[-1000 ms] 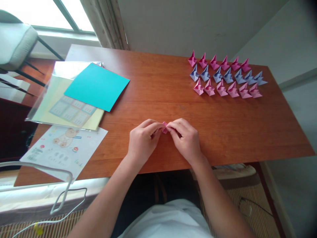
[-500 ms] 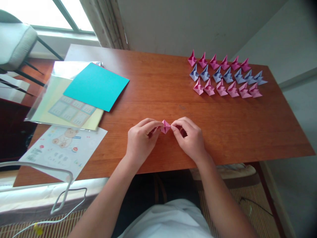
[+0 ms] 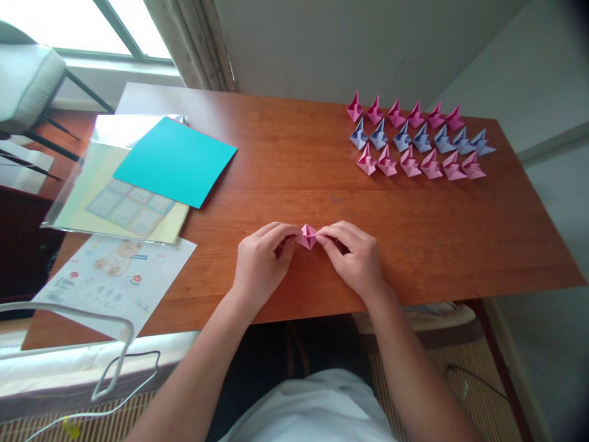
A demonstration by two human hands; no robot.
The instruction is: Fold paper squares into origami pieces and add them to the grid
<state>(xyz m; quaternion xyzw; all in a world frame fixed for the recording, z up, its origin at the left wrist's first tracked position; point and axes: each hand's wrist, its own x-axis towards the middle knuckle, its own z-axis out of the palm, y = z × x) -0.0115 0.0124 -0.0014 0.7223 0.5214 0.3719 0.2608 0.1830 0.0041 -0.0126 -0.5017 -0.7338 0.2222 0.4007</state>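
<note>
Fingers: both hands' fingertips (image 3: 294,232) pinch the pink fold (image 3: 307,236), left from its left side, right from its right
Pink fold: small folded paper piece, held between the two hands just above the desk (image 3: 285,172), near the front edge at mid-width
Left hand (image 3: 258,264): curled, thumb and forefinger closed on the fold
Right hand (image 3: 356,258): curled likewise, thumb and forefinger closed on the fold's right tip
Rows (image 3: 416,141): finished paper shapes at the far right of the desk, a pink line, a blue line, a pink line, well apart from the hands
Teal sheet (image 3: 177,161): far left, lying on a clear sleeve (image 3: 115,178) over a yellow page
Bear sheet (image 3: 115,276): near left corner, partly under the sleeve
Chair (image 3: 27,80): beyond the desk, by the window
</note>
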